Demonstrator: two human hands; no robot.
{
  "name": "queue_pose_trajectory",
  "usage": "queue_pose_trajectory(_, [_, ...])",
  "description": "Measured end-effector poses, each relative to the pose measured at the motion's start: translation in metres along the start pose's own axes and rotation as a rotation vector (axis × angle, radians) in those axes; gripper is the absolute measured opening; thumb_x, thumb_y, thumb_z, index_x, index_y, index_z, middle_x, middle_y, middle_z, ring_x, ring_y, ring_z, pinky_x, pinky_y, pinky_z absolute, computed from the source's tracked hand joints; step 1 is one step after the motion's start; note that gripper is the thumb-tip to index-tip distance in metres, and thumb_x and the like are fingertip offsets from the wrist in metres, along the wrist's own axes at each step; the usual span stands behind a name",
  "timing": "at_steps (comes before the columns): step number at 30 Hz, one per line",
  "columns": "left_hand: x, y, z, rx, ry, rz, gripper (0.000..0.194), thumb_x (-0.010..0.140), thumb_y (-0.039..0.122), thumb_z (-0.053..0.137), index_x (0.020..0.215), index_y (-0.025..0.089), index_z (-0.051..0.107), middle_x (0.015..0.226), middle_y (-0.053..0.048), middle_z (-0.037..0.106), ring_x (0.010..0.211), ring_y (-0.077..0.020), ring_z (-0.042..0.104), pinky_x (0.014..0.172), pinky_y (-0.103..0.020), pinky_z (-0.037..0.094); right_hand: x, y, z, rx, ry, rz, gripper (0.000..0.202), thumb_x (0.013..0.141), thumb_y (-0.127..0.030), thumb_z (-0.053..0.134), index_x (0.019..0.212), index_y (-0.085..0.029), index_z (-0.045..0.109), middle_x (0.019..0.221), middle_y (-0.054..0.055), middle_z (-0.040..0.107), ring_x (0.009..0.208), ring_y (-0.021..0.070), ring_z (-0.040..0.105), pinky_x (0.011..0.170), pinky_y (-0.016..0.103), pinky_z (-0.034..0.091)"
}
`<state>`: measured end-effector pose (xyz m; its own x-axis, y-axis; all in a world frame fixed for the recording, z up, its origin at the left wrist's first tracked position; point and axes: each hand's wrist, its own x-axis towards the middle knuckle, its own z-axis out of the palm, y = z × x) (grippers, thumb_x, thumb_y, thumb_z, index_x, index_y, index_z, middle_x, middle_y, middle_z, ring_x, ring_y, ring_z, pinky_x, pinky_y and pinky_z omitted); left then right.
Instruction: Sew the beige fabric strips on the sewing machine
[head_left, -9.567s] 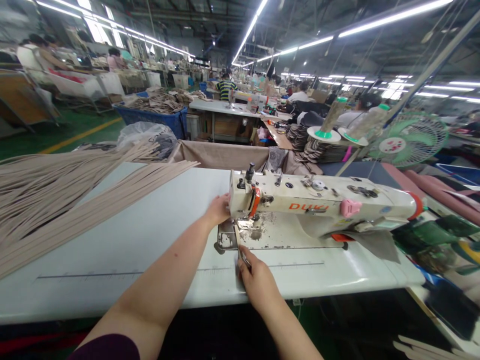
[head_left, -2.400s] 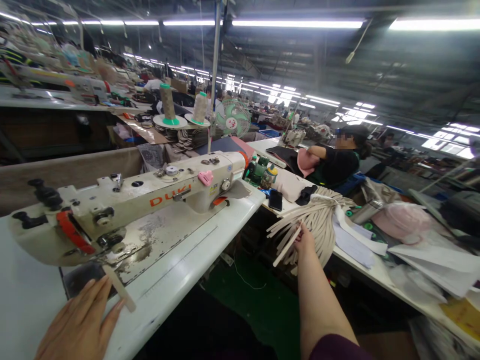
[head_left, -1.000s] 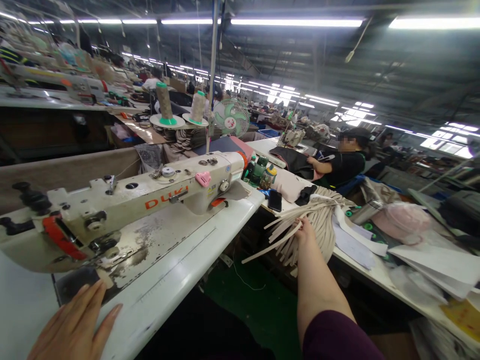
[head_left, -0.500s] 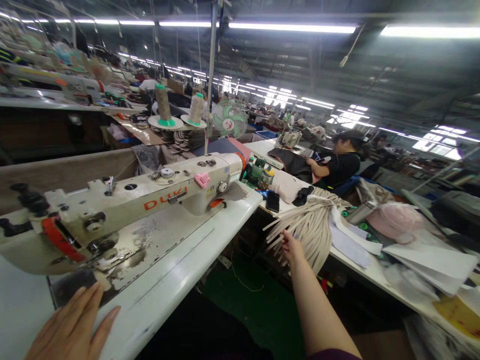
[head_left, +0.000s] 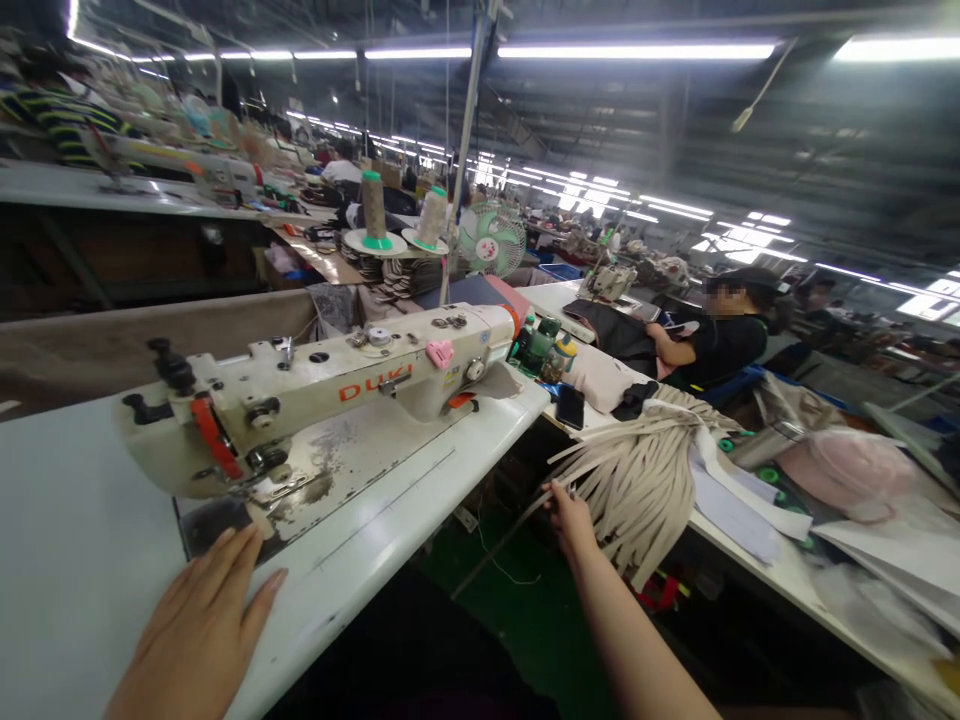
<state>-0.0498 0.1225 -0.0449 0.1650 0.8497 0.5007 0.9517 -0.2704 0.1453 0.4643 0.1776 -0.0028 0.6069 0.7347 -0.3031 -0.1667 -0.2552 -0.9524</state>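
My left hand [head_left: 196, 612] lies flat with its fingers stretched out on the white sewing table [head_left: 382, 535]. Its fingertips reach a small beige piece [head_left: 260, 521] beside the dark plate under the head of the sewing machine [head_left: 330, 395]. Over at the neighbouring table, my right hand [head_left: 571, 520] is closed in a pinch on the end of a beige strip [head_left: 534, 506]. That strip trails down and left below the fingers. Right behind the hand, a thick bundle of beige strips [head_left: 652, 475] hangs over the table's edge.
A black phone [head_left: 570, 407], green jars [head_left: 537, 343] and a pink cap [head_left: 847, 470] rest on the right-hand table. Two thread cones [head_left: 373, 208] stand behind the machine, near a green fan [head_left: 491, 240]. Beyond the table sits a person in black [head_left: 720, 325].
My right hand has drawn one strip away from the bundle, toward the left and down. My left hand stays flat by the machine. The whole view has shifted, moving things rightward.
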Motion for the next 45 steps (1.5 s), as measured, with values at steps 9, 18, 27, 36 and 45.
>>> queue_pose_trajectory(9, [0.016, 0.032, -0.035, 0.031, -0.058, -0.127, 0.055, 0.104, 0.045, 0.034, 0.141, 0.01, 0.055, 0.146, -0.017, 0.058, 0.138, -0.0329, 0.053, 0.118, -0.053, 0.042, -0.063, 0.014, 0.052, -0.18, -0.209, -0.141, 0.055, 0.064, -0.061, 0.083, 0.092, -0.015, 0.076, 0.06, -0.002, 0.06, 0.046, 0.0086, 0.039, 0.041, 0.023, 0.026])
queue_pose_trajectory(18, [0.026, 0.045, -0.054, 0.03, -0.17, -0.246, 0.052, 0.105, 0.041, 0.044, 0.149, 0.012, 0.047, 0.155, -0.012, 0.05, 0.147, -0.0275, 0.042, 0.124, -0.049, 0.036, -0.099, -0.003, 0.086, -0.489, -0.461, -0.491, 0.055, 0.076, -0.075, 0.068, 0.088, -0.022, 0.078, 0.079, 0.006, 0.072, 0.078, 0.0249, 0.067, 0.075, 0.033, 0.056])
queue_pose_trajectory(27, [0.042, 0.027, -0.051, 0.02, -0.195, -0.287, 0.053, 0.104, 0.041, 0.047, 0.15, 0.015, 0.046, 0.157, -0.011, 0.047, 0.151, -0.0277, 0.035, 0.126, -0.05, 0.03, -0.125, -0.003, 0.108, -0.538, -0.795, -0.668, 0.047, 0.089, -0.066, 0.062, 0.085, -0.023, 0.078, 0.093, 0.01, 0.076, 0.09, 0.0267, 0.072, 0.089, 0.035, 0.059])
queue_pose_trajectory(36, [0.049, 0.025, -0.052, -0.016, -0.207, -0.337, 0.051, 0.103, 0.04, 0.049, 0.149, 0.019, 0.046, 0.157, -0.009, 0.048, 0.152, -0.0282, 0.034, 0.126, -0.054, 0.026, -0.131, -0.004, 0.129, -0.618, -0.984, -0.625, 0.04, 0.091, -0.058, 0.064, 0.1, -0.022, 0.077, 0.096, 0.007, 0.078, 0.091, 0.0242, 0.074, 0.083, 0.027, 0.059])
queue_pose_trajectory(45, [0.053, 0.026, -0.054, -0.061, -0.209, -0.373, 0.049, 0.101, 0.037, 0.051, 0.147, 0.021, 0.046, 0.155, -0.008, 0.05, 0.152, -0.0291, 0.032, 0.126, -0.059, 0.026, -0.132, -0.015, 0.175, -0.724, -0.966, -0.673, 0.052, 0.092, -0.063, 0.055, 0.118, -0.022, 0.074, 0.107, 0.01, 0.079, 0.105, 0.0295, 0.074, 0.09, 0.032, 0.058])
